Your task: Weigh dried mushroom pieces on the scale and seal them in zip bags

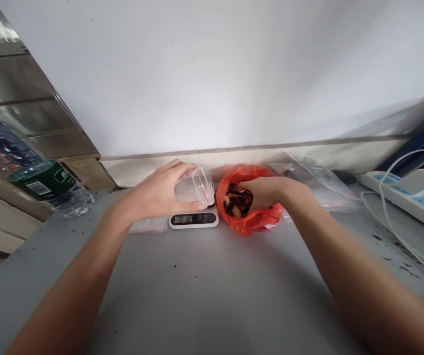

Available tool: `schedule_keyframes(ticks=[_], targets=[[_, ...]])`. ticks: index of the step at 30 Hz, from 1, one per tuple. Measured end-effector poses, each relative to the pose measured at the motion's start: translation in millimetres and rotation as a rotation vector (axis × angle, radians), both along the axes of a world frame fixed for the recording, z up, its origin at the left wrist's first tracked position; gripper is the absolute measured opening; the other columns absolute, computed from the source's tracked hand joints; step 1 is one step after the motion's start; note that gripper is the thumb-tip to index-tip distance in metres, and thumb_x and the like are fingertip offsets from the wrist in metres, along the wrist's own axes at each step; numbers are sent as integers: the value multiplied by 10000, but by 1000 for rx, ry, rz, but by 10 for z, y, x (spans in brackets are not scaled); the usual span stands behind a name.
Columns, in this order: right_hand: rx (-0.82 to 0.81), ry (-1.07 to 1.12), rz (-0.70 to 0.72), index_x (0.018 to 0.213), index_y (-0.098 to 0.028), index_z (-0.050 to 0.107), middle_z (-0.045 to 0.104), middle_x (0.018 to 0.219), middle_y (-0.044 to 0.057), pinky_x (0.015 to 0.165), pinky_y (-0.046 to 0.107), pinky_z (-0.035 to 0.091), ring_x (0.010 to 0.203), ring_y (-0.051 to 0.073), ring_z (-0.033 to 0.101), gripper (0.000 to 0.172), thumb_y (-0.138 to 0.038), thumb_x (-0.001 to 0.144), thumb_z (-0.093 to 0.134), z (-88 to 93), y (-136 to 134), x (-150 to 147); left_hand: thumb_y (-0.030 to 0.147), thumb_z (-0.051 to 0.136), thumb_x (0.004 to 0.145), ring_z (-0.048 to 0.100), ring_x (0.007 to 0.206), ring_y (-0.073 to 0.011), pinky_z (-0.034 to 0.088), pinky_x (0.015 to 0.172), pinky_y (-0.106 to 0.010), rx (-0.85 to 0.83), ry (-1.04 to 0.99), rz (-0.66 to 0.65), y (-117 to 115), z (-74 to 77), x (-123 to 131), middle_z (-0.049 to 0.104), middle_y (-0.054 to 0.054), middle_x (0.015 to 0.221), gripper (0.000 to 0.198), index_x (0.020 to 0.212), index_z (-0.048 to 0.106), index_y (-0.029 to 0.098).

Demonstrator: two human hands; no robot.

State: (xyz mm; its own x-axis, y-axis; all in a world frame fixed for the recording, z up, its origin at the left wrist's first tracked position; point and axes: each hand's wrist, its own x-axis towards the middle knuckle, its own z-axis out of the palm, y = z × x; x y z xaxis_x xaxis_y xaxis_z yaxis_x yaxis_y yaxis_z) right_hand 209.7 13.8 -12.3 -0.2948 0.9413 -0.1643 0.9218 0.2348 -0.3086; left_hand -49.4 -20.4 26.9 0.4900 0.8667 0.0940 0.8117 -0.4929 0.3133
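Observation:
My left hand is closed round a clear zip bag with a red line along its mouth. The bag is held open, its mouth tilted to the right, over a small digital scale with a white body and dark control panel. My right hand reaches into a red plastic bag just right of the scale. Its fingers are bent in among dark reddish-brown dried pieces, with some paler ones; the fingertips are hidden, so any piece in them cannot be made out.
More clear zip bags lie behind my right wrist, and others lie left of the scale. A water bottle with a green label stands at the left. A power strip and white cable lie at the right. A white wall rises behind.

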Motion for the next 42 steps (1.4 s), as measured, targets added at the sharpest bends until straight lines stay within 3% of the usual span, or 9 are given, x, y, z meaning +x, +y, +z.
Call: schedule_keyframes(ticks=[5,12,20,26,33,38,42], targets=[[-143,-150,-77,740,-241,644,682,739,27,526,322,452,619,207,611,148,-156,684,753,36,1,-51,729,665,787,584,1319,-364,513,1053,-439,-24,9,-3,9,-17,4,607,-136,1462,855,1458,565,207],[-192,-214,-90,699,-243,590,649,708,36,566,344,433,750,265,642,158,-153,727,718,108,13,-70,712,672,795,534,1406,-370,490,1105,-434,-50,27,-4,10,-53,32,555,-135,1549,886,1508,534,204],[-176,-192,-68,705,-248,576,650,699,20,538,326,402,670,219,616,165,-168,762,709,177,-54,-131,728,665,804,550,1390,-367,491,1110,-444,-49,37,-3,20,-66,18,569,-129,1535,899,1526,522,213],[-40,-163,3,642,-231,526,586,669,14,524,309,353,604,173,542,206,-92,764,616,234,-13,-55,694,662,819,532,1412,-367,489,1117,-441,-48,60,-10,16,-80,31,558,-127,1550,894,1553,494,212],[-169,-145,-2,750,-254,643,686,779,27,580,337,438,718,239,627,136,-167,696,732,144,-40,-66,684,658,819,538,1410,-375,495,1112,-447,-51,58,-12,13,-81,47,557,-127,1553,870,1542,509,222],[-161,-61,5,754,-250,664,726,873,28,648,337,455,762,218,630,116,-135,764,656,26,-12,-92,699,633,828,538,1407,-373,495,1111,-453,-61,71,-4,-4,-81,54,565,-131,1539,879,1545,502,208],[-168,-123,66,681,-230,629,686,770,21,596,322,414,692,200,596,136,-127,768,641,19,40,-54,714,625,822,536,1409,-381,497,1106,-451,-59,79,5,-12,-74,61,560,-133,1543,875,1529,521,211]])
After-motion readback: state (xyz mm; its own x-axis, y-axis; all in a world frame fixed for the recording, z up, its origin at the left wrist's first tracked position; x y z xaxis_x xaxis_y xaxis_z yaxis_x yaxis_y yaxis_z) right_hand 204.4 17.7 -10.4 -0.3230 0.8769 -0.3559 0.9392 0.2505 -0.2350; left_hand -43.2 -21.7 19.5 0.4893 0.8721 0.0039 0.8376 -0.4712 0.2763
